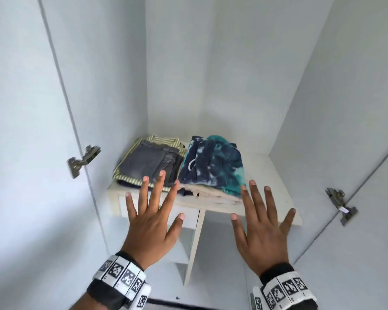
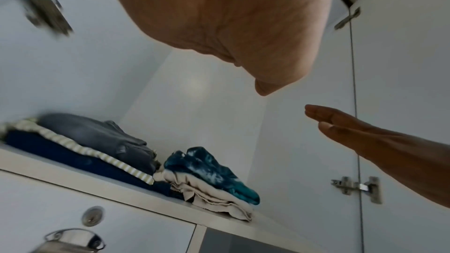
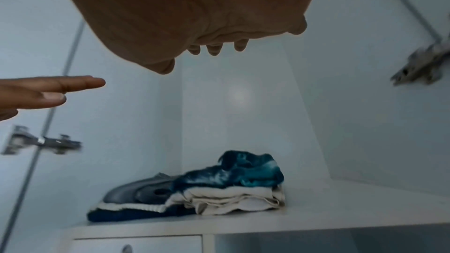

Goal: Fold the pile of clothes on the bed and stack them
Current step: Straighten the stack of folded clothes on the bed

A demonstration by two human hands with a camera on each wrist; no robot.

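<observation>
Inside a white wardrobe, my left hand (image 1: 151, 222) and right hand (image 1: 263, 224) hang side by side in the air, palms down, fingers straight and spread, holding nothing. Banded wrist straps (image 1: 121, 275) printed with black-and-white square codes circle both forearms.

Just past my fingertips, clear of them, two folded stacks of clothes sit side by side and touching on the pale shelf (image 1: 276, 186). Ahead of my left hand, the left stack (image 1: 148, 164) is topped by a flat square of grey denim, over a green-and-white striped garment (image 2: 97, 154), with a deep blue knit (image 2: 60, 153) at the bottom. Ahead of my right hand, the right stack (image 1: 213, 168) carries a soft, rumpled navy-and-teal tie-dye piece with a white drawstring, lying on creased cream cloth (image 3: 231, 198) whose folded edges face me.

Below the shelf's front edge, under my left palm, is a drawer front (image 2: 73, 209) with a round lock. Metal hinges (image 1: 82, 161) show on the open doors either side of my hands. Smooth white panels close off the back.
</observation>
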